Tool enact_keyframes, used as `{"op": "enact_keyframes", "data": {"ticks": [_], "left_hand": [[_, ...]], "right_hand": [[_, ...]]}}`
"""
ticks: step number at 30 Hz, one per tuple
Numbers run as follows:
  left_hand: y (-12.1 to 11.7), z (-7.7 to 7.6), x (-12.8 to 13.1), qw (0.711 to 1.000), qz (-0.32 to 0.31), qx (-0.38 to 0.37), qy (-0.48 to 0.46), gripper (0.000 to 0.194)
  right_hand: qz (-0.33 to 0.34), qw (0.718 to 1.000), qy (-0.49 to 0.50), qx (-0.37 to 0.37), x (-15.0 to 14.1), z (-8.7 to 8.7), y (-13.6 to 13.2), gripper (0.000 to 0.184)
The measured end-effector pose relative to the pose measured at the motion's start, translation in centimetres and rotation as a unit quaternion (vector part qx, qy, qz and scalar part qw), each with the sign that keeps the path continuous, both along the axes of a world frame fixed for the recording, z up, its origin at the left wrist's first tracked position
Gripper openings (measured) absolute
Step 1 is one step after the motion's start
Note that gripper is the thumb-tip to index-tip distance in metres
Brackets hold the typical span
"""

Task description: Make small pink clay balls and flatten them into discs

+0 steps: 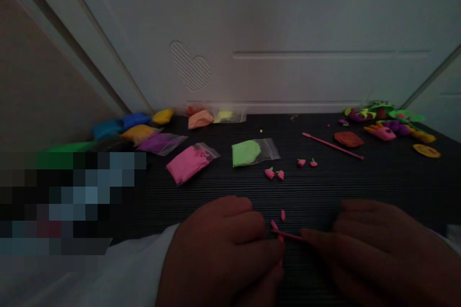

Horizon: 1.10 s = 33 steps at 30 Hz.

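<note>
My left hand [223, 249] is closed, its thumb and forefinger pinched on a thin roll of pink clay [281, 240]. Between the fingers of my right hand [378, 244], also closed, is a slim pink modelling tool [292, 236]. The tool's tip lies across the upper end of the roll; whether it cuts into it I cannot tell. Just beyond the tip are two small pink clay bits [283, 215]. Farther back sit small pink clay buds with green tips, one pair at the middle [270, 173] and another pair to the right [301, 162].
Bags of pink clay [189, 163] and light green clay [245, 153] lie ahead on the dark ridged tabletop [216, 187]. More coloured bags line the left. A second pink tool [333, 146], a red-brown lump [348, 139] and colourful clay figures [383, 130] occupy the right. Behind stands a white panel [288, 19].
</note>
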<state>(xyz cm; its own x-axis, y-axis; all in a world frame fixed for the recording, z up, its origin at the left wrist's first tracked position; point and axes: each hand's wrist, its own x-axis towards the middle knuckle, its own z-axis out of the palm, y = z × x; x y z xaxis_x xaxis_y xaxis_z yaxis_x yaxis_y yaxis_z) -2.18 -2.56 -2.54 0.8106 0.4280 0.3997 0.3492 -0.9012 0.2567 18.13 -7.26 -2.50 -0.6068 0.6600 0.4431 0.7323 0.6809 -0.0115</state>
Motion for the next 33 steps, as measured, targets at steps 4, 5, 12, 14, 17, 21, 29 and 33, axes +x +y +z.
{"op": "enact_keyframes", "data": {"ticks": [4, 5, 12, 14, 17, 21, 29, 33], "left_hand": [[0.1, 0.0, -0.1, 1.000, -0.004, -0.013, -0.004, 0.013], [0.1, 0.0, -0.1, 1.000, -0.002, -0.017, -0.007, 0.011], [-0.1, 0.1, -0.1, 1.000, -0.004, -0.013, 0.004, 0.016], [-0.1, 0.1, -0.1, 1.000, 0.002, -0.013, 0.006, 0.017], [-0.2, 0.2, -0.2, 1.000, -0.010, -0.020, 0.000, 0.016], [-0.2, 0.3, -0.4, 0.999, -0.027, -0.012, -0.036, 0.019], [-0.1, -0.2, -0.3, 0.999, -0.037, 0.009, -0.026, 0.026], [0.0, -0.3, -0.3, 0.999, -0.041, 0.013, -0.017, 0.026]], "right_hand": [[-0.016, 1.000, 0.010, -0.014, -0.2, 0.0, 0.2, 0.018], [-0.019, 1.000, 0.012, -0.020, -0.3, 0.0, 0.3, 0.017], [-0.029, 0.999, 0.033, -0.009, -0.3, 0.1, 0.2, 0.017], [-0.037, 0.998, 0.048, 0.013, -0.3, 0.2, 0.1, 0.017], [-0.050, 0.997, 0.060, 0.028, -0.2, 0.3, 0.1, 0.020], [-0.050, 0.996, 0.068, 0.019, 0.0, -0.2, -0.2, 0.021], [-0.018, 0.998, 0.045, 0.051, -0.3, -1.1, -1.0, 0.025], [0.013, 0.999, 0.017, 0.045, -0.2, -0.8, -0.8, 0.025]]}}
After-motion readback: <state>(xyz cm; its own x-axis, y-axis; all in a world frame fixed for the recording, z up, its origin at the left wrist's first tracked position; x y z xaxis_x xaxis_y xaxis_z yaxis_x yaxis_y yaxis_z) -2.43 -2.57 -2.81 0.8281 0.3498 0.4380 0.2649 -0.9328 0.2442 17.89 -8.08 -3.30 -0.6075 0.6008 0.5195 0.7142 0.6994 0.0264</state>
